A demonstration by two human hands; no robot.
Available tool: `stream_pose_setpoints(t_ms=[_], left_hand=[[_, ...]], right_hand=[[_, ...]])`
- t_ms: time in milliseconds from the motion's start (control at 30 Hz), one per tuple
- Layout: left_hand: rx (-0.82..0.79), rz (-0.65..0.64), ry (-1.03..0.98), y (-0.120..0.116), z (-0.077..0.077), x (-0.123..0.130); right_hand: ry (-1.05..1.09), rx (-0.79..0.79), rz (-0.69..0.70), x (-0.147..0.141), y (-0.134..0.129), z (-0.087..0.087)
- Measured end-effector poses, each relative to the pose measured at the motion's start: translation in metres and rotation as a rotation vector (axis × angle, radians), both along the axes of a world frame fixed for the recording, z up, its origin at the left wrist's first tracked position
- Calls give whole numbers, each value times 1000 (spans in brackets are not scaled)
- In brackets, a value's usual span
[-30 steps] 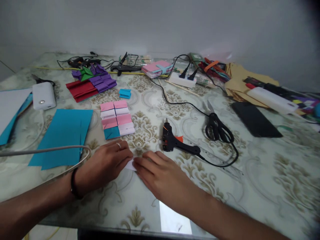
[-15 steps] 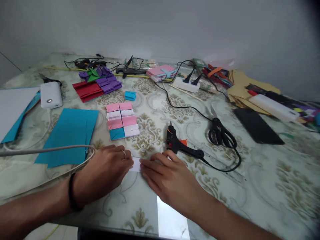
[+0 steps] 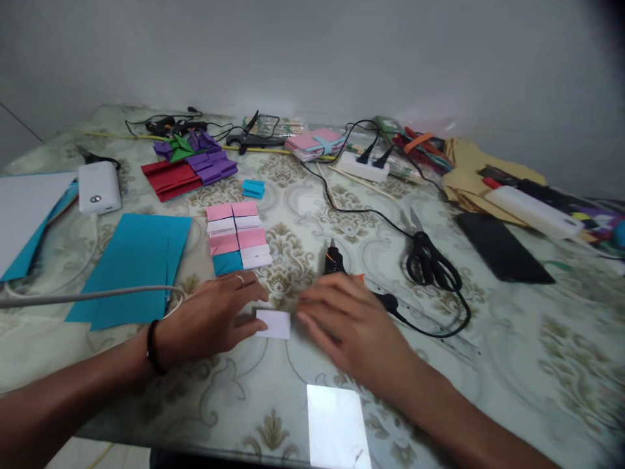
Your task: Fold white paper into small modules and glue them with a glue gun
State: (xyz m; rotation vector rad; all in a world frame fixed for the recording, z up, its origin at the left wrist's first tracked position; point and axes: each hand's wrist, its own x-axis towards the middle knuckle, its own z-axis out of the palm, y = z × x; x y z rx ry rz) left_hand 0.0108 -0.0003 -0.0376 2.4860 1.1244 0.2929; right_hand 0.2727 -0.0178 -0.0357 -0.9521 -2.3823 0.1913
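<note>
A small white rectangle of paper (image 3: 276, 324) lies flat on the patterned table cover. My left hand (image 3: 215, 309) rests at its left side, thumb tip touching the paper's edge and fingers apart above it. To the right of the paper is my right hand (image 3: 354, 319), slightly blurred, with its fingers stretched out and nothing seen in them. It partly covers a black glue gun (image 3: 334, 259). Beyond my left hand sits a block of folded pink, white and blue paper pieces (image 3: 237, 236). Blue paper sheets (image 3: 131, 267) lie to the left.
Black scissors (image 3: 427, 260) and a dark phone (image 3: 505, 247) lie at right. A white power strip (image 3: 364, 167) with black cords stands behind. Red folded paper (image 3: 170, 178) and a small blue folded piece (image 3: 253, 188) lie farther back. A white power bank (image 3: 99, 187) with its cable is at left.
Both hands have come off the white paper's top and spread apart, the right one moving right and slightly up. More of the paper now shows, with my left thumb still at its edge.
</note>
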Motion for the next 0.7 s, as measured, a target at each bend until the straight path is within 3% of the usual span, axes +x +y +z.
stream_pose_setpoints(t_ms=[100,233,500,700], left_hand=[[24,-82,-65,4,-6,1],[66,-113,-152,4,-8,0],[152,-255,-134,0,-7,2],[118,-218,-163,0,-10,4]], right_hand=[[-168,53,-220,24,13,4],[-358,-86,-429,53,17,1],[-375,-215,-391,69,24,-11],[-320,-164,-438,61,30,-7]])
